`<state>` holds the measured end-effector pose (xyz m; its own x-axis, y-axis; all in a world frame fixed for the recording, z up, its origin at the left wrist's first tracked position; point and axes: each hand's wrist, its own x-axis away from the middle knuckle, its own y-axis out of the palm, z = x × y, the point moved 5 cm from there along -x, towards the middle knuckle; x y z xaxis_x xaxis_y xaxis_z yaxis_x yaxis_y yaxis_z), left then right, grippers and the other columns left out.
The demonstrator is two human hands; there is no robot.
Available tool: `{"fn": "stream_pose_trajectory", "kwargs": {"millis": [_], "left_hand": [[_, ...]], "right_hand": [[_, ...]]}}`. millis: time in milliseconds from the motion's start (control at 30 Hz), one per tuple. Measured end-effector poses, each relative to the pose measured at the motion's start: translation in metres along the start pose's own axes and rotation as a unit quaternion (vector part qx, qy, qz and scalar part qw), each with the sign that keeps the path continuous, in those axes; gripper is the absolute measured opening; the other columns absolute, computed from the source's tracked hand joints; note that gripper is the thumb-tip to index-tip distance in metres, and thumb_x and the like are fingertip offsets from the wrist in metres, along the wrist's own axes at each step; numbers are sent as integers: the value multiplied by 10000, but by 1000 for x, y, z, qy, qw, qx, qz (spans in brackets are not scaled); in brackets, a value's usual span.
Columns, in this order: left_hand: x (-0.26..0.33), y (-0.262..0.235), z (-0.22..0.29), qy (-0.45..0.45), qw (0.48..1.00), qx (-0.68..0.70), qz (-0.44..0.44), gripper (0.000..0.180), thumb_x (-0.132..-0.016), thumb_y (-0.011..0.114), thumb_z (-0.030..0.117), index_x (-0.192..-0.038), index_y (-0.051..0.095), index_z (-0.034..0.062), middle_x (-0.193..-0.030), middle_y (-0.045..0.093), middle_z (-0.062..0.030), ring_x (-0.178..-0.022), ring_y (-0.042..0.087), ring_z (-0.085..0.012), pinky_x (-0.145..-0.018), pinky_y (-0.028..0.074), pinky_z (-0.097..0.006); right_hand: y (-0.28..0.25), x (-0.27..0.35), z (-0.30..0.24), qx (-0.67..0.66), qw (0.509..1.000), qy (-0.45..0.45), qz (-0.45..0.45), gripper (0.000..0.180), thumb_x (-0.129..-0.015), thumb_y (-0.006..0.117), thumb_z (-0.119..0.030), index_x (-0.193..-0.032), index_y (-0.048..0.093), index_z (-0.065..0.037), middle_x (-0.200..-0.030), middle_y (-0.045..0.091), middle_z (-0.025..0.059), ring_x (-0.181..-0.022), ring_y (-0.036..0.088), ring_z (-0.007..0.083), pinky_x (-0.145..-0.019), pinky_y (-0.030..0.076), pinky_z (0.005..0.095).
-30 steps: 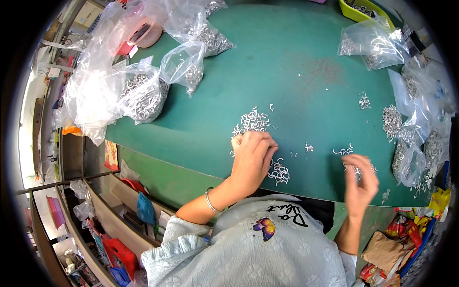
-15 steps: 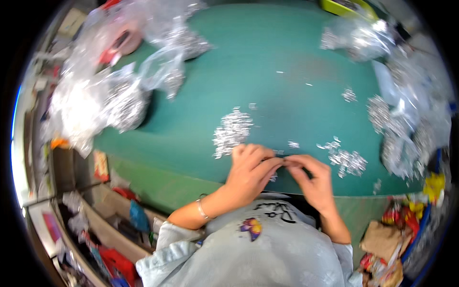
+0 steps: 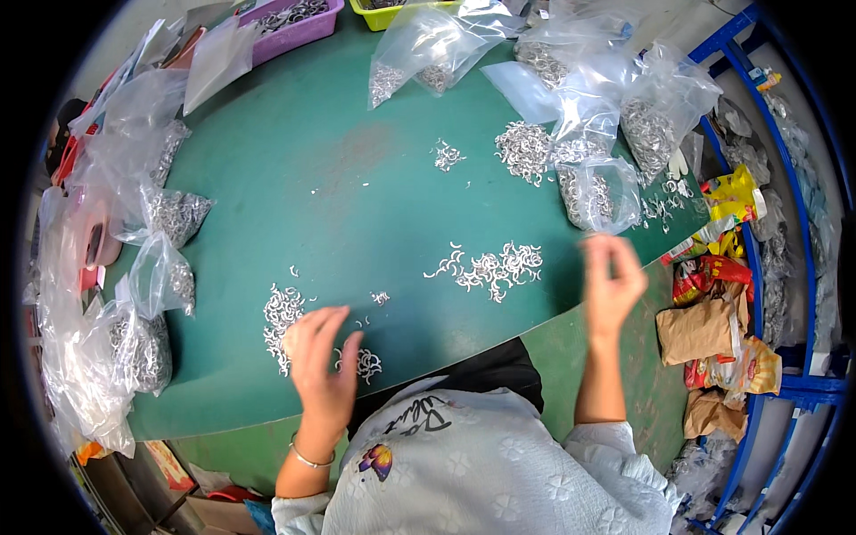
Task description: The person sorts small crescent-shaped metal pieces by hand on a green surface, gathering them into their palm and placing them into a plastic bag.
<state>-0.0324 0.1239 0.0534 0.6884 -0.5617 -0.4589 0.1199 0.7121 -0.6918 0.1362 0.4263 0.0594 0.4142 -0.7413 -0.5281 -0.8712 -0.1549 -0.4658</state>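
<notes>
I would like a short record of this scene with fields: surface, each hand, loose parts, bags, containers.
surface: green table
left hand: fingers spread over a pile of small silver metal pieces near the table's front edge
right hand: raised, fingertips pinched together; what it holds is too blurred to tell
loose parts: middle pile; far pile
bags: clear plastic bags of the same pieces, left and right
containers: purple tray, yellow-green tray at far edge

head-worn fisheye, looking steeply down, close over green table [image 3: 357,205]
</notes>
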Motion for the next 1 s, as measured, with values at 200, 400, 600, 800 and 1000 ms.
{"fn": "stream_pose_trajectory", "kwargs": {"millis": [200, 400, 600, 800, 1000], "left_hand": [[6, -1, -24, -58, 995, -71, -32, 320, -760, 714, -22, -1069, 656, 34, -1122, 625, -96, -1064, 572, -278, -970, 377, -371], [20, -21, -48, -90, 986, -136, -31, 316, -762, 722, 3, -1068, 656, 48, -1126, 616, -97, -1077, 561, -291, -973, 371, -391], [10, -13, -67, -100, 982, -147, -64, 354, -764, 744, 78, -1105, 648, 74, -1176, 556, -87, -1146, 518, -282, -1023, 304, -489], [-2, 5, -70, -72, 986, -145, -25, 273, -757, 750, 80, -1019, 672, 74, -1075, 548, -70, -1061, 511, -275, -972, 323, -467], [-12, 13, -72, -50, 995, -80, -29, 151, -754, 740, 63, -874, 649, 68, -992, 542, -56, -970, 521, -251, -887, 348, -432]], "right_hand": [[-75, -56, 159, 254, 960, 16, 113, 122, -859, 710, -128, -911, 731, -20, -824, 675, 87, -720, 578, 208, -663, 462, 333], [-60, -64, 145, 225, 962, -30, 150, 151, -890, 687, -136, -949, 728, -3, -925, 703, 112, -867, 609, 236, -814, 474, 352], [17, -17, -10, 47, 982, -178, 41, 121, -899, 599, 54, -973, 695, 53, -954, 672, 122, -910, 596, 243, -828, 475, 338], [124, 32, -101, -172, 913, -133, -344, 142, -770, 687, 49, -905, 699, 9, -922, 664, 103, -932, 583, 257, -850, 453, 358], [151, 49, -110, -149, 886, -162, -407, 162, -761, 716, 30, -918, 699, -8, -946, 663, 87, -921, 593, 258, -823, 456, 360]]}}
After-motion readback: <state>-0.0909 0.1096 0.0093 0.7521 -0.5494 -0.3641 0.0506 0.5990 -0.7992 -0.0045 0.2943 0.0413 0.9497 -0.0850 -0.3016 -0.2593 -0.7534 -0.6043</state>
